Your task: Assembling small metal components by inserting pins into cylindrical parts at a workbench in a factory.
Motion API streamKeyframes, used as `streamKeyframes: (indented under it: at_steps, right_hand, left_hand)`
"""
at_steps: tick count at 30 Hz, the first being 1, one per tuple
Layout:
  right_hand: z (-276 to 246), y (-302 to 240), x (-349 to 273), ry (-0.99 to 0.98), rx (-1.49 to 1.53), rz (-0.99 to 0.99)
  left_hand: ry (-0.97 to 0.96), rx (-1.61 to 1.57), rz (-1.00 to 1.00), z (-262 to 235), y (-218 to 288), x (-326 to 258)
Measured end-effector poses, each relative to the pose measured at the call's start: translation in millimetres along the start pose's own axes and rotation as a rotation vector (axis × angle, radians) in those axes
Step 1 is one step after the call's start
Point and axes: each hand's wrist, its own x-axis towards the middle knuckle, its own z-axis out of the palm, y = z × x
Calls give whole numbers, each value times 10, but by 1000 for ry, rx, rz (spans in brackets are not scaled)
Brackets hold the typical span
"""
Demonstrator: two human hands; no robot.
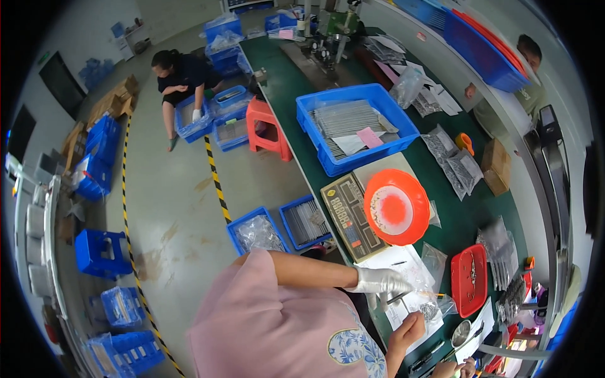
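My left hand (381, 281), in a white glove, is closed on a thin dark metal rod (398, 297) above the worktable. Just below it, my bare right hand (411, 329) has its fingers pinched together near a thin, shiny piece (405, 306); whether this is part of the same rod I cannot make out. Beneath both hands lie white paper sheets (398, 257) and a small clear plastic bag (430, 310). Beyond them sits a red tray (469, 280) with small loose parts inside.
An orange-red bowl (413, 232) stands on the counting scale (348, 217). Behind is a blue bin (328, 165) of metal rods. Another person's hands (457, 368) are near a metal scoop (461, 332). A red stool (257, 113) and a seated person (183, 79) are farther off.
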Motion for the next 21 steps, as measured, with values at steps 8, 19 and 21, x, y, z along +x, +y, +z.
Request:
streamKeyframes:
  at_steps: [8,19,21]
  right_hand:
    - [33,-202,98,-23,875,771]
    - [-20,-109,97,-7,1111,920]
    - [20,-45,36,13,757,643]
  left_hand:
    - [369,940,1325,-29,-234,233]
    - [42,724,1183,-22,-281,291]
    - [131,355,964,20,-320,244]
